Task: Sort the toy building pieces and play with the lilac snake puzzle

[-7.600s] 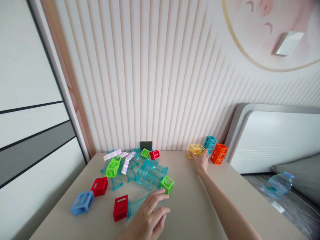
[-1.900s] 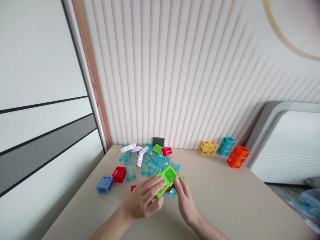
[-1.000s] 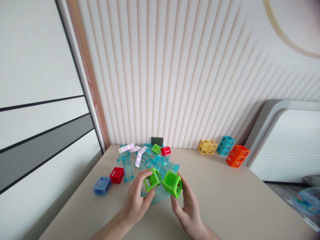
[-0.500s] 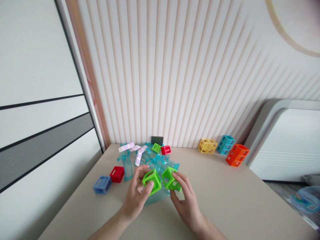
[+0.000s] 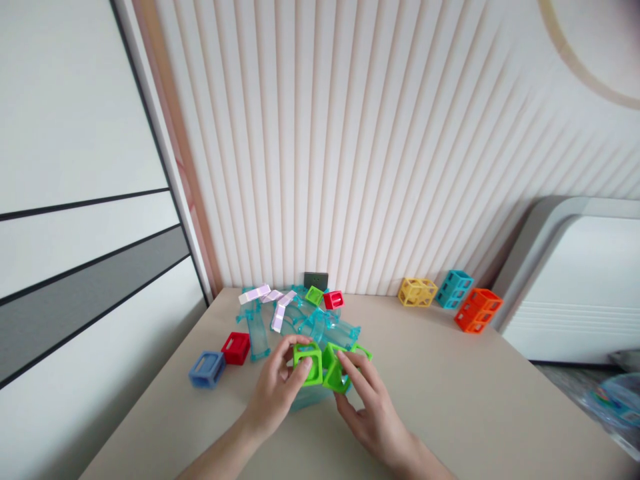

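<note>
Ideally, the left hand (image 5: 267, 400), curled round one green cube (image 5: 315, 373), and right hand (image 5: 381, 417), loosely pinching a second cube (image 5: 332, 380), align facing sides squarely, fingertips clear.

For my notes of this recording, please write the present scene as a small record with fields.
left hand: holds green cube
right hand: holds second green cube
surface: beige table
left side: blue block, red block
further back: pale strips on clear teal pieces
right side: yellow frame, blue frame, orange frame
</note>
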{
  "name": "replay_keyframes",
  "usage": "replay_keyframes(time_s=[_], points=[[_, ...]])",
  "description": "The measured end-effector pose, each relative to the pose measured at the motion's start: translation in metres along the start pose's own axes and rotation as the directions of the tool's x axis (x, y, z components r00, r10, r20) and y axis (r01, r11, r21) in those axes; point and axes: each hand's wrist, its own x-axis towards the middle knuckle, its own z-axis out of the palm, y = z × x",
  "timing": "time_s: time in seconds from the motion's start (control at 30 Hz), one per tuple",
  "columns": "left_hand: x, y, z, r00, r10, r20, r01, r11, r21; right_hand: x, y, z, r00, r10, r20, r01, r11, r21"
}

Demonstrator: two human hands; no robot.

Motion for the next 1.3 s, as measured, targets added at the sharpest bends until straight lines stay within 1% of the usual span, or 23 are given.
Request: replay_keyframes(time_s=[0.1, 0.2, 0.27, 0.37, 0.4, 0.47, 0.53, 0.6, 0.73, 0.87, 1.0, 1.07, 1.13, 1.23, 1.3], points=[[-0.001, 0.001, -0.002, 1.0, 0.01, 0.007, -0.01, 0.999, 0.048, 0.0, -0.002, -0.002, 0.998, -0.043, 0.046, 0.043, 0.999, 0.0], [-0.003, 0.002, -0.002, 0.996, -0.031, 0.08, 0.024, 0.997, 0.078, 0.0, -0.004, -0.001, 0.998, -0.032, 0.049, 0.031, 0.999, 0.021], [-0.006, 0.002, -0.002, 0.988, -0.032, 0.152, 0.023, 0.998, 0.056, -0.002, -0.003, 0.0, 1.0, 0.008, 0.021, -0.008, 0.999, 0.037], [-0.009, 0.0, -0.001, 0.967, 0.014, 0.255, -0.01, 1.0, -0.016, -0.004, 0.0, 0.003, 0.993, 0.108, -0.047, -0.105, 0.992, 0.073], [-0.01, -0.002, 0.0, 0.958, 0.028, 0.284, -0.025, 1.0, -0.016, -0.004, 0.002, 0.004, 0.987, 0.143, -0.069, -0.136, 0.987, 0.087], [-0.011, -0.006, 0.002, 0.948, 0.044, 0.315, -0.061, 0.997, 0.047, -0.005, 0.004, 0.005, 0.975, 0.201, -0.094, -0.19, 0.974, 0.122], [-0.012, -0.011, 0.004, 0.952, 0.056, 0.301, -0.101, 0.986, 0.136, -0.005, 0.005, 0.006, 0.969, 0.226, -0.095, -0.21, 0.966, 0.153], [-0.011, -0.013, 0.005, 0.964, 0.049, 0.26, -0.096, 0.981, 0.17, -0.004, 0.003, 0.007, 0.972, 0.224, -0.079, -0.207, 0.963, 0.174], [-0.008, -0.013, 0.005, 0.986, 0.016, 0.167, -0.029, 0.997, 0.075, 0.0, -0.007, 0.004, 0.978, 0.194, -0.07, -0.178, 0.966, 0.19], [-0.007, -0.013, 0.002, 0.996, -0.008, 0.093, 0.009, 1.0, -0.014, 0.002, -0.016, -0.002, 0.984, 0.165, -0.061, -0.151, 0.971, 0.185], [-0.005, -0.01, 0.001, 0.996, -0.029, 0.086, 0.042, 0.988, -0.152, 0.001, -0.018, -0.005, 0.983, 0.153, -0.104, -0.134, 0.976, 0.174], [-0.003, -0.006, 0.001, 0.996, -0.039, 0.081, 0.057, 0.972, -0.229, 0.0, -0.016, -0.005, 0.977, 0.164, -0.134, -0.136, 0.972, 0.194], [-0.002, -0.001, 0.002, 0.996, -0.053, 0.079, 0.073, 0.957, -0.28, -0.003, -0.013, -0.003, 0.975, 0.176, -0.137, -0.146, 0.967, 0.208], [-0.002, 0.004, 0.001, 0.992, -0.064, 0.104, 0.093, 0.95, -0.299, -0.008, -0.006, -0.001, 0.98, 0.157, -0.125, -0.134, 0.975, 0.175], [-0.002, 0.004, -0.001, 0.991, -0.058, 0.123, 0.092, 0.953, -0.29, -0.01, -0.001, 0.002, 0.983, 0.128, -0.131, -0.111, 0.985, 0.135]])
